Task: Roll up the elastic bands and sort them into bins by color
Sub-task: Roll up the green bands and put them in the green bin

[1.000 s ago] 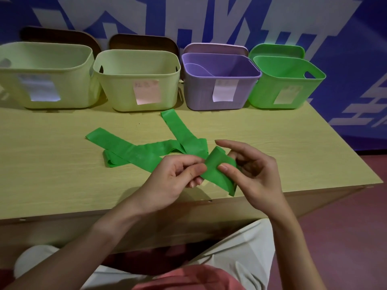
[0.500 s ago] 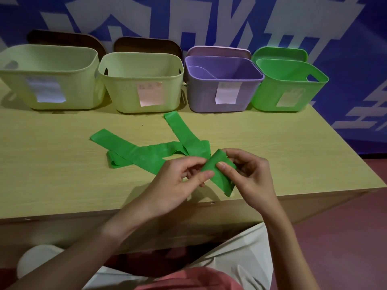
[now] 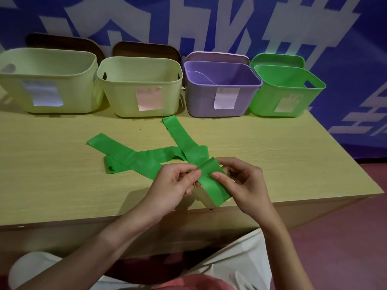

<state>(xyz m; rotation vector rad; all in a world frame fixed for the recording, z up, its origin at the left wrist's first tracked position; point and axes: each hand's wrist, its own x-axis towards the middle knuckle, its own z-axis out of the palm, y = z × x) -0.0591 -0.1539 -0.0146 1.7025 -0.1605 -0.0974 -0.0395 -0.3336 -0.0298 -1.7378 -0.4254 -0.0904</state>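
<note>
A long green elastic band [image 3: 144, 159] lies crossed over itself on the wooden table [image 3: 62, 185]. Its near end is folded into a short flap near the table's front edge. My left hand [image 3: 173, 183] pinches that flap's left side between thumb and fingers. My right hand [image 3: 240, 183] pinches its right side, thumb on top. At the back stand a green bin [image 3: 287, 101], a purple bin [image 3: 209, 103] and two pale yellow-green bins [image 3: 125, 101] [image 3: 69, 99], each with a paper label.
Lids lean behind the bins against a blue wall with white lettering. A purple band lies inside the purple bin. My knees show below the table's front edge. Red floor lies to the right.
Both hands have moved a little closer together on the folded end and the flap is tighter. The rest of the band has not shifted.
</note>
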